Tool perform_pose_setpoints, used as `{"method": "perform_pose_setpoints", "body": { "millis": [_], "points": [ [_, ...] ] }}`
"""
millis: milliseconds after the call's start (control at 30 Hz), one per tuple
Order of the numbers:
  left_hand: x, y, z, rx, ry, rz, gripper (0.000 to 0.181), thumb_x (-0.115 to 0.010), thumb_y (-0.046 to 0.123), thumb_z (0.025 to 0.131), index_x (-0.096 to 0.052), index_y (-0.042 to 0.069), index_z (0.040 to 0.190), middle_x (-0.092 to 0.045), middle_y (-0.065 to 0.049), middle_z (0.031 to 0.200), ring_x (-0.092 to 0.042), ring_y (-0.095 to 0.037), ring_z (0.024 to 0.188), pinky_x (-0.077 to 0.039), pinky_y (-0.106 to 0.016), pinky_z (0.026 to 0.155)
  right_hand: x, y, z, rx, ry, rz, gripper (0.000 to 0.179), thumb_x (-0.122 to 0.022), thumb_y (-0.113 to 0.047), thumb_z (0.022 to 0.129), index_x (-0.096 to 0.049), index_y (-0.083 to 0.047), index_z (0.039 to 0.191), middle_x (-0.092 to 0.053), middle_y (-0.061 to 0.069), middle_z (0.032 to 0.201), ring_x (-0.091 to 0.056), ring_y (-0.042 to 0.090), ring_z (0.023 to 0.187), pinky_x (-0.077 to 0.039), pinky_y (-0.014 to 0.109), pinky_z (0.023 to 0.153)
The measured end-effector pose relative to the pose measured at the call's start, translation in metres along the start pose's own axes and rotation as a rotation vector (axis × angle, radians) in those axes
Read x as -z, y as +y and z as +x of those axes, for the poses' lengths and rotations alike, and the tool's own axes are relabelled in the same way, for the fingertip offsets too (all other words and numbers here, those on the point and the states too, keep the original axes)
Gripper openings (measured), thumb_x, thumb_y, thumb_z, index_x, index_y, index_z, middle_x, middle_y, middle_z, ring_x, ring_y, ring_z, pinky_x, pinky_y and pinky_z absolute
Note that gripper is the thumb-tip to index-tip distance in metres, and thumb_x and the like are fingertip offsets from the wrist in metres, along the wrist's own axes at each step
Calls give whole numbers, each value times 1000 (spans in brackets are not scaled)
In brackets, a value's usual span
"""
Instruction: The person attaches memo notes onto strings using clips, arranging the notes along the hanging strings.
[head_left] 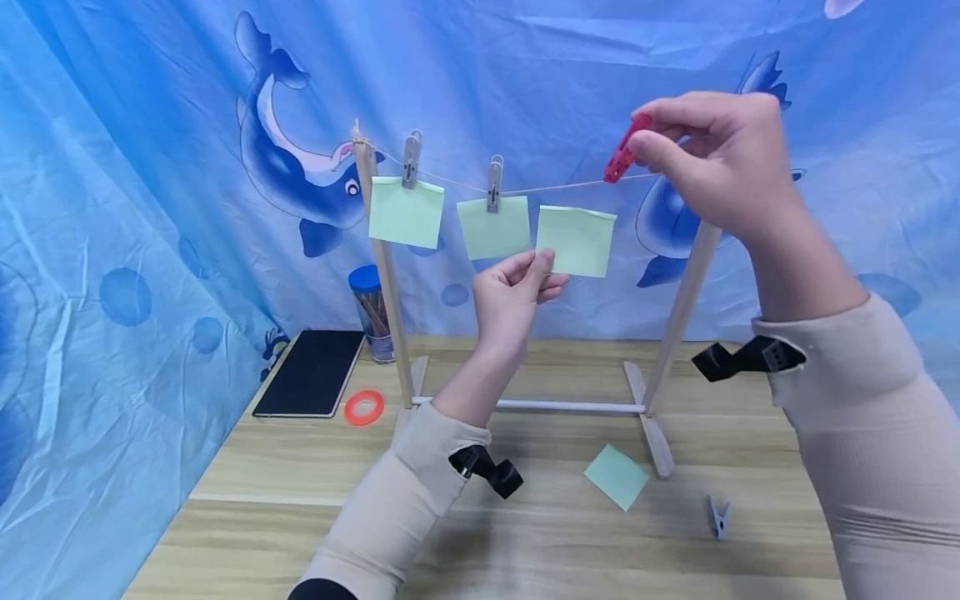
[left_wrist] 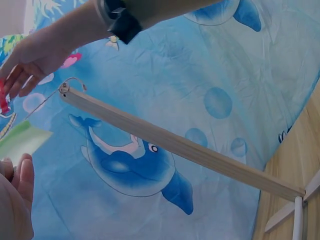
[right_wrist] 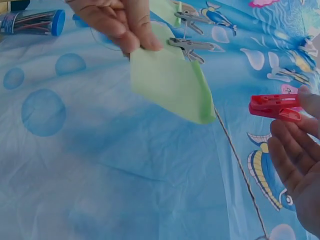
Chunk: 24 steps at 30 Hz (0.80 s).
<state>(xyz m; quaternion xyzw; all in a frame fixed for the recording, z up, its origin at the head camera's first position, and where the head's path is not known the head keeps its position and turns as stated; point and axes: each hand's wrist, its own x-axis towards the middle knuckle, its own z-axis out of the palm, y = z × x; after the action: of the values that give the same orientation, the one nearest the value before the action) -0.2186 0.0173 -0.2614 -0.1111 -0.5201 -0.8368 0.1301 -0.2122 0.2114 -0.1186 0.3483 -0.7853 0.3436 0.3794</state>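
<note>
Between thumb and fingers my left hand [head_left: 513, 296] pinches a green sticky note [head_left: 576, 242] by its lower left corner, its folded top edge just under the string [head_left: 558, 187]. My right hand [head_left: 720, 158] pinches a red clothespin [head_left: 627, 150] by its handle end, jaws pointing down near the string, right of the note. In the right wrist view the red clothespin [right_wrist: 274, 106] is apart from the note [right_wrist: 167, 82]. Two more notes hang to the left: one note [head_left: 407, 212] under a grey clothespin [head_left: 412, 158], another note [head_left: 493, 227] under a second grey clothespin [head_left: 495, 183].
A wooden frame [head_left: 386, 292] with a white crossbar [head_left: 562, 406] holds the string. On the table lie a loose green note [head_left: 617, 477], a grey-blue clothespin [head_left: 718, 518], an orange tape roll [head_left: 364, 407] and a black notebook [head_left: 309, 372]. A blue-lidded jar [head_left: 371, 312] stands behind.
</note>
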Motion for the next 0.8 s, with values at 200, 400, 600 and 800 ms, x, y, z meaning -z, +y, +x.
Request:
{"method": "perform_pose_setpoints", "body": {
  "millis": [200,400,600,800],
  "points": [
    [-1,-5,2,4,17,-5,30,-76,17,93,-73,-6,112,-75,-19,92,-74,-16,68,-63,-35,73,-9,-2,17,-113,-68,-74,23,-71,-18,96,-77,-3,113,-75,13,107,-67,-4,83,-52,11,77],
    [-4,-11,5,-3,48,-35,29,-76,15,92,-72,-7,111,-74,-17,88,-74,-15,67,-63,-34,72,-18,4,25,-182,-94,-53,22,-74,-18,94,-79,-5,110,-76,12,106,-66,-5,83,-52,10,73],
    [-4,-12,7,-18,63,-62,31,-73,7,93,-68,-12,118,-74,-20,93,-74,-14,69,-63,-33,74,-23,5,25,-214,-132,-54,22,-73,-21,95,-79,-6,109,-76,12,105,-65,6,79,-50,12,67],
    [-3,-10,8,-30,48,-48,31,-73,8,93,-68,-12,117,-73,-20,90,-74,-14,70,-63,-33,74,-25,4,24,-180,-159,-72,21,-72,-20,95,-79,-5,108,-76,15,104,-66,1,76,-51,12,67]
  ]
}}
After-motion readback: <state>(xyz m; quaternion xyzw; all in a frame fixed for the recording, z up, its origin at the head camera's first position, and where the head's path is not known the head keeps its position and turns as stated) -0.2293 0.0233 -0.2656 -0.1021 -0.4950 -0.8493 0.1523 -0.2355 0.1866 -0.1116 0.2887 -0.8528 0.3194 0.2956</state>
